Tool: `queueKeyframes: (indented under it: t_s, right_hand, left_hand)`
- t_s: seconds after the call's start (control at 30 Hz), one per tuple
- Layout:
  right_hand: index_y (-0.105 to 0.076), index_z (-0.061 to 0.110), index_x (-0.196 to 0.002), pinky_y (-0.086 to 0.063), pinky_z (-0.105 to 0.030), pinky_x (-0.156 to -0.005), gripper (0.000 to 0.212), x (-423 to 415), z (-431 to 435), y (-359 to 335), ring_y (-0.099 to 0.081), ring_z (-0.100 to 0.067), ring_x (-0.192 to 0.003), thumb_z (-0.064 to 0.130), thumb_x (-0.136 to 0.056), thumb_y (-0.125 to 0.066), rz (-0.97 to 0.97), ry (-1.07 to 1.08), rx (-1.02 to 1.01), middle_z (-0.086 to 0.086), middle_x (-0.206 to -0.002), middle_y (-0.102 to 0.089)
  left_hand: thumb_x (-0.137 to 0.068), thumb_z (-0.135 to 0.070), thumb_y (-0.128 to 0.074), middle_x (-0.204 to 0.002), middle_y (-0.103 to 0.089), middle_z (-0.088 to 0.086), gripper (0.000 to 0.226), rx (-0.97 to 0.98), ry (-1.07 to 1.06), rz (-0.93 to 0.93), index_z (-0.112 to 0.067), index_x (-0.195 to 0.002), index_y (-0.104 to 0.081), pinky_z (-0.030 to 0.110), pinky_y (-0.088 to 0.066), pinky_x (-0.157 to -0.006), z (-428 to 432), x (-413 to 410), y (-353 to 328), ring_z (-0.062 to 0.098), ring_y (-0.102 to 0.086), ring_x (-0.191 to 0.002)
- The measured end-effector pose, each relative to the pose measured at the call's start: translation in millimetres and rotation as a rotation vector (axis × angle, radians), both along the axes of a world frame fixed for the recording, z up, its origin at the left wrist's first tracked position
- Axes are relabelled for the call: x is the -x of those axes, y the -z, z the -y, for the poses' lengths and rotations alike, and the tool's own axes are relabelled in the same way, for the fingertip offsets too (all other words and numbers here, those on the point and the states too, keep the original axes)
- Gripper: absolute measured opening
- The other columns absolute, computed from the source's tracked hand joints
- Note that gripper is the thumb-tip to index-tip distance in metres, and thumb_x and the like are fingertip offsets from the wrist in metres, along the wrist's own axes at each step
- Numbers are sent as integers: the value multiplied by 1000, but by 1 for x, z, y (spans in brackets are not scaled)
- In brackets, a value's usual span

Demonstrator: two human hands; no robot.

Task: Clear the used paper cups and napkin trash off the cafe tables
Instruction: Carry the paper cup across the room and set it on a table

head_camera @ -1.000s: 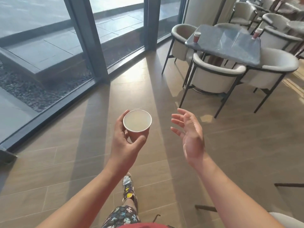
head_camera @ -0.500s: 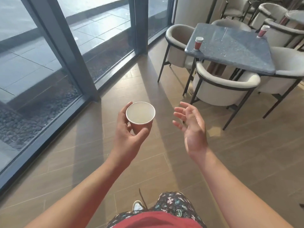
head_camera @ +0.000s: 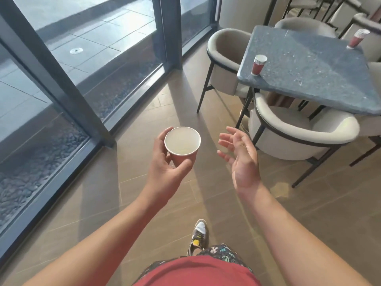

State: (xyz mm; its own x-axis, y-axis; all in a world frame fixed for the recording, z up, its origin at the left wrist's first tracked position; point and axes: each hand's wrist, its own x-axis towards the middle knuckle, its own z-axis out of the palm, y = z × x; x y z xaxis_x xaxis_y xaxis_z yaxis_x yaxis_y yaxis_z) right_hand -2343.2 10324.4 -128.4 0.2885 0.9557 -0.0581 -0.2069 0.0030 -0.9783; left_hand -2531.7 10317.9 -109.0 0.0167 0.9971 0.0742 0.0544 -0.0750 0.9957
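Fingers (head_camera: 162,139) of the left hand (head_camera: 165,172) are curling round a small paper cup (head_camera: 182,141) and holding it upright over the wooden floor (head_camera: 309,213), thumb pressing the near side of its wall and the others wrapping the far left side. Its white inside is facing the camera (whether anything is in it I cannot tell). Right hand (head_camera: 243,162) is hovering just beside the cup without touching it, palm turned toward it, its fingers (head_camera: 226,144) spread apart and loosely bent, gripping nothing.

Ahead and to the right, a dark stone worktop (head_camera: 309,79) is carrying 2 stacks of red paper cups. The near stack (head_camera: 258,65) is standing by the corner closest to the hands, and the far stack (head_camera: 357,38) is standing near the far right edge, well apart from it. Pale upholstered chairs are sitting round the worktop — 1 chair (head_camera: 299,137) tucked in at the near side, another (head_camera: 224,58) at the left side. Glass panels in dark frames (head_camera: 51,65) are running along the left. A shoe (head_camera: 199,234) is showing on the floor below the arms.
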Motion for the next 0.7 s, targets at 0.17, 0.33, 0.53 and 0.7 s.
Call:
queueKeyframes:
  t_s: [0.17,0.33,0.53,0.7]
  right_hand:
    - [-69,29,-123,-56,-45,-100,37,-28,-108,-5,-67,-22,-119,51,-96,-56,28,-19,10,-7,-125,-70]
    - [-68,28,-125,-56,-47,-102,38,-48,-191,-1,-67,-21,-120,50,-98,-54,32,-4,38,-5,-125,-70]
    - [-67,27,-124,-54,-50,-105,37,-61,-284,13,-65,-24,-123,49,-98,-53,22,85,74,-8,-127,-69]
    - [-67,27,-125,-56,-45,-101,38,-63,-366,20,-66,-19,-118,49,-97,-53,30,206,84,-6,-124,-70]
  left_hand:
    - [-72,-29,-74,-133,-64,-4,75,8,23,-1,-33,-142,-45,58,-50,-108,-109,-28,1,19,-63,-124]
    - [-72,-30,-74,-135,-63,-5,77,11,39,-8,-34,-143,-43,53,-49,-111,-201,-45,6,15,-63,-124]
    - [-74,-31,-80,-134,-63,-5,85,35,126,0,-41,-147,-37,49,-49,-112,-316,-58,21,12,-65,-121]
    - [-76,-25,-79,-142,-57,8,85,39,228,14,-38,-149,-38,59,-51,-108,-422,-67,32,23,-64,-124]
